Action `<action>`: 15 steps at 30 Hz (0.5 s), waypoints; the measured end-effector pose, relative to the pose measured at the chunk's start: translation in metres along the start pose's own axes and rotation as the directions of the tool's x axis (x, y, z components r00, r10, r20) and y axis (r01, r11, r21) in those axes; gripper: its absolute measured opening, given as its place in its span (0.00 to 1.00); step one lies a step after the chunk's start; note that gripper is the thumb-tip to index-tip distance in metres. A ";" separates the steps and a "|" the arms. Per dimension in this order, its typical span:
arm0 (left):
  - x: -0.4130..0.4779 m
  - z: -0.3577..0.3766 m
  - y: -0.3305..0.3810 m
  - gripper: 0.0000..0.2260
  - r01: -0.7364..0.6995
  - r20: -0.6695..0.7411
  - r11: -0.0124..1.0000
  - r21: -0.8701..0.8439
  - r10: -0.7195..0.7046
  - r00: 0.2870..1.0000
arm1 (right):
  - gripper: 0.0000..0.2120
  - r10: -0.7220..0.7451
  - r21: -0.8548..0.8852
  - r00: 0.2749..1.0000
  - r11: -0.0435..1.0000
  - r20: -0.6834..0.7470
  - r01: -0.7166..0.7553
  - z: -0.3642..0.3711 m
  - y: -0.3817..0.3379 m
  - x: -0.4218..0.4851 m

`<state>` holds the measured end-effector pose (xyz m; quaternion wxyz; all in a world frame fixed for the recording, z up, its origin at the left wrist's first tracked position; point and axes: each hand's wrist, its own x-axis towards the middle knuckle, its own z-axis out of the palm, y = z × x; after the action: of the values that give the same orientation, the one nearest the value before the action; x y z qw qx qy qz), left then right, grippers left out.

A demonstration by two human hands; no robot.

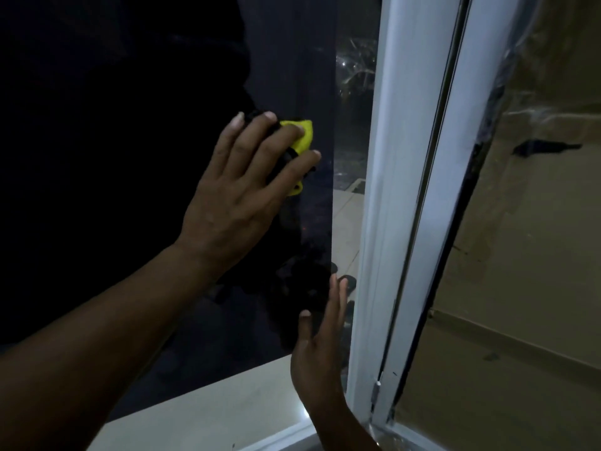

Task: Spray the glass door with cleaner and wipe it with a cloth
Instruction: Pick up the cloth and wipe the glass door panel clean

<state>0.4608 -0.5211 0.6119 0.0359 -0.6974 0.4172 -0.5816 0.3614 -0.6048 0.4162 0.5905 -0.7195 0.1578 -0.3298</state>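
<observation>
The glass door (292, 60) is dark and fills the left and middle of the view. My left hand (247, 177) reaches in from the lower left and presses a yellow cloth (302, 138) flat on the glass with spread, straight fingers. The cloth shows only between and beyond my fingertips. My right hand (320, 340) rests lower down with straight fingers pointing up, touching the glass beside the white door frame (383, 190). It holds nothing. No spray bottle is in view.
A second white frame (455, 190) with a glass pane stands at the right, reflecting a beige room. A pale tiled sill (211, 405) runs below the door. Outside, dim tiles and dark slippers (346, 283) show through the glass.
</observation>
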 end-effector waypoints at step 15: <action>-0.118 0.071 0.110 0.19 -0.501 0.281 0.856 -0.126 0.515 0.810 | 0.23 0.135 0.071 0.964 0.990 -0.228 -0.121 -0.014 0.090 -0.006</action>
<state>0.4637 -0.5497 0.4376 0.2377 -0.6422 0.5909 -0.4264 0.3629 -0.6342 0.3303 0.6081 -0.6474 0.2624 -0.3770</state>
